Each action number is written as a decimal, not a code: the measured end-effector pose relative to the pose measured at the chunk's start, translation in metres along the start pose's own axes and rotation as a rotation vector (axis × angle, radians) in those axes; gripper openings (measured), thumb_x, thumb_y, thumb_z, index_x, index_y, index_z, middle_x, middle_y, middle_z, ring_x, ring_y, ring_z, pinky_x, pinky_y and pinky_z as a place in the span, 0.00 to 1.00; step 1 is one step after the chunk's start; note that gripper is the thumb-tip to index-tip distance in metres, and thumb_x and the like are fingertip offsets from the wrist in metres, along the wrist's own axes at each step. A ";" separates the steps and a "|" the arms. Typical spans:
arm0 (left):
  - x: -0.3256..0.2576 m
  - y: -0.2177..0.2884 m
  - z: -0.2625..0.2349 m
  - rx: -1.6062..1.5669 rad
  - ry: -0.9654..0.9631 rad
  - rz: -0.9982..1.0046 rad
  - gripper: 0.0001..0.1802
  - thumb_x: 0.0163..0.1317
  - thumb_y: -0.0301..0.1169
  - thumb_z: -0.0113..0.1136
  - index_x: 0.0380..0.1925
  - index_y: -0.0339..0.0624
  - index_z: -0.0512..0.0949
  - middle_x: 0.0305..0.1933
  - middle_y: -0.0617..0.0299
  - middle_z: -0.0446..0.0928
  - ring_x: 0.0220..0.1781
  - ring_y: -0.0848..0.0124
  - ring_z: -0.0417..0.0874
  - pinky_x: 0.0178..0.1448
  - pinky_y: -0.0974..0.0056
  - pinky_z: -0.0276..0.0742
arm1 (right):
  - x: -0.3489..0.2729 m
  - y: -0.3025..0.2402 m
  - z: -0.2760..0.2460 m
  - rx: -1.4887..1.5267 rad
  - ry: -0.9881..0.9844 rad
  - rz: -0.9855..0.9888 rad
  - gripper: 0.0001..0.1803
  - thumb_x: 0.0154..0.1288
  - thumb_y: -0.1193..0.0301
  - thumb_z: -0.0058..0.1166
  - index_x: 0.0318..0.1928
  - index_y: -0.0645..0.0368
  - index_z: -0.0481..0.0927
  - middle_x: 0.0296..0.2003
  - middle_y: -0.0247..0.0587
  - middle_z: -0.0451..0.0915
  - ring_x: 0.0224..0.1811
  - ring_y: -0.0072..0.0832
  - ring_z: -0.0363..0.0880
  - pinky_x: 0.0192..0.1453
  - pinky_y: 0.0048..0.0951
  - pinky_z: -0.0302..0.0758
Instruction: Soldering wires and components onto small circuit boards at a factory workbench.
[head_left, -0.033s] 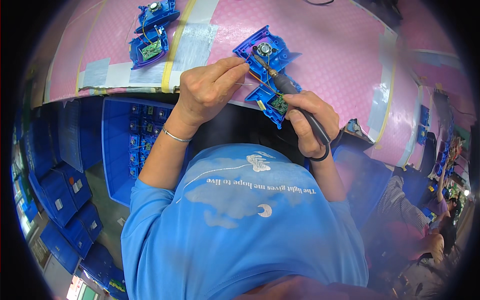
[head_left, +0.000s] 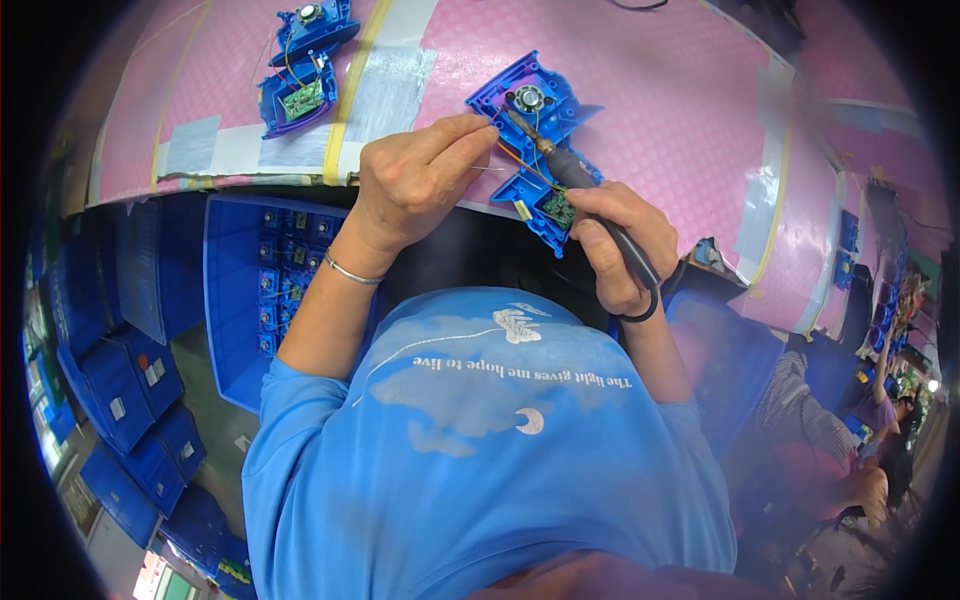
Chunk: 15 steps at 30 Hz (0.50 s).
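A soldering iron point(head_left: 572, 168) with a dark handle is gripped in my right hand point(head_left: 622, 235), its tip pointing up and left. The tip reaches the upper blue plastic shell point(head_left: 505, 88), beside a round speaker point(head_left: 528, 97). My left hand point(head_left: 425, 170) pinches a thin silvery strand of solder wire point(head_left: 488, 168), whose loose end sticks out below the fingers; the fingertips are close to the iron's tip. Coloured wires point(head_left: 530, 168) run from the upper shell to a lower blue shell point(head_left: 540, 228) holding a green circuit board point(head_left: 558, 208). The exact contact point is too small to make out.
Another opened pair of blue shells point(head_left: 300, 75) lies at the far left on the pink table mat point(head_left: 640, 60). A blue bin point(head_left: 225, 300) with several similar parts stands below the table's left edge. Blue crates point(head_left: 120, 390) stack at left; another person point(head_left: 805, 410) sits at right.
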<state>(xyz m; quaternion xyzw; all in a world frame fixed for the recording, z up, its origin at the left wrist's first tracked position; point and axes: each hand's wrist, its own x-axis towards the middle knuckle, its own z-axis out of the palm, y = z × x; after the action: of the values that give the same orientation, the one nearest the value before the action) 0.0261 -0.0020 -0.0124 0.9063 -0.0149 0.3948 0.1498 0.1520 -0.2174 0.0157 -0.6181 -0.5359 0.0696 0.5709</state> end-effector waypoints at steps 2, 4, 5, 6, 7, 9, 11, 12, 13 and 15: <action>-0.001 0.000 0.000 0.008 -0.007 0.000 0.15 0.49 0.24 0.75 0.40 0.41 0.86 0.41 0.60 0.88 0.34 0.67 0.90 0.32 0.67 0.84 | 0.000 0.001 0.001 0.005 -0.005 0.000 0.14 0.62 0.79 0.55 0.47 0.74 0.83 0.27 0.48 0.81 0.27 0.33 0.80 0.33 0.31 0.75; -0.002 -0.001 0.001 0.007 -0.002 -0.001 0.15 0.49 0.24 0.75 0.40 0.41 0.86 0.41 0.59 0.88 0.34 0.67 0.90 0.33 0.67 0.84 | 0.000 0.000 0.001 0.005 -0.007 0.001 0.14 0.62 0.80 0.54 0.47 0.74 0.83 0.27 0.48 0.81 0.27 0.33 0.80 0.33 0.31 0.75; -0.002 -0.001 0.002 0.005 0.003 -0.002 0.15 0.49 0.24 0.75 0.40 0.41 0.86 0.41 0.59 0.88 0.34 0.67 0.90 0.33 0.67 0.84 | 0.000 0.000 0.001 0.006 -0.010 0.002 0.14 0.62 0.80 0.54 0.47 0.74 0.83 0.27 0.48 0.81 0.27 0.33 0.80 0.33 0.31 0.75; -0.002 -0.001 0.002 0.005 0.003 -0.002 0.15 0.49 0.24 0.75 0.40 0.41 0.86 0.41 0.59 0.88 0.34 0.67 0.90 0.33 0.67 0.84 | 0.000 0.000 0.001 0.006 -0.010 0.002 0.14 0.62 0.80 0.54 0.47 0.74 0.83 0.27 0.48 0.81 0.27 0.33 0.80 0.33 0.31 0.75; -0.002 -0.002 0.002 0.010 -0.001 0.003 0.15 0.50 0.24 0.75 0.40 0.41 0.86 0.41 0.59 0.88 0.34 0.67 0.90 0.33 0.67 0.84 | 0.000 0.000 0.001 0.008 -0.005 -0.004 0.14 0.62 0.80 0.54 0.47 0.74 0.83 0.27 0.48 0.81 0.27 0.32 0.80 0.33 0.30 0.75; -0.002 -0.002 0.001 0.014 -0.005 0.008 0.15 0.50 0.24 0.75 0.40 0.41 0.86 0.41 0.59 0.88 0.34 0.67 0.90 0.33 0.67 0.84 | 0.000 -0.001 0.001 0.011 -0.001 -0.010 0.15 0.61 0.80 0.54 0.47 0.74 0.83 0.27 0.48 0.81 0.27 0.32 0.80 0.33 0.30 0.75; -0.003 -0.001 0.001 0.006 -0.015 -0.004 0.15 0.50 0.24 0.75 0.40 0.41 0.86 0.42 0.59 0.88 0.34 0.66 0.91 0.33 0.67 0.85 | 0.001 -0.002 0.001 0.031 0.001 -0.004 0.15 0.61 0.80 0.54 0.47 0.74 0.83 0.27 0.48 0.81 0.27 0.32 0.80 0.33 0.30 0.75; -0.003 -0.001 0.001 0.006 -0.015 -0.005 0.15 0.50 0.24 0.75 0.40 0.41 0.86 0.42 0.59 0.88 0.34 0.66 0.91 0.33 0.67 0.85 | 0.000 -0.002 0.001 0.031 0.001 -0.005 0.15 0.61 0.80 0.54 0.47 0.74 0.83 0.27 0.48 0.81 0.27 0.32 0.80 0.33 0.30 0.75; -0.003 -0.001 0.001 0.007 -0.016 -0.003 0.15 0.50 0.24 0.75 0.40 0.41 0.86 0.42 0.59 0.88 0.35 0.66 0.91 0.33 0.67 0.85 | 0.000 -0.001 0.001 0.035 0.008 -0.013 0.15 0.60 0.80 0.54 0.47 0.74 0.83 0.27 0.48 0.81 0.27 0.32 0.80 0.33 0.31 0.75; -0.003 -0.001 0.001 0.008 -0.016 0.000 0.15 0.50 0.24 0.75 0.41 0.41 0.86 0.42 0.59 0.88 0.35 0.66 0.91 0.34 0.67 0.85 | 0.000 -0.001 0.002 0.039 0.015 -0.021 0.15 0.60 0.80 0.53 0.47 0.74 0.83 0.27 0.48 0.81 0.27 0.32 0.80 0.33 0.31 0.75</action>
<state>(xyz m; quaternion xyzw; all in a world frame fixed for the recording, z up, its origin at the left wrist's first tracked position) 0.0252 -0.0015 -0.0153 0.9102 -0.0143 0.3874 0.1460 0.1504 -0.2166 0.0160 -0.6016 -0.5367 0.0694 0.5876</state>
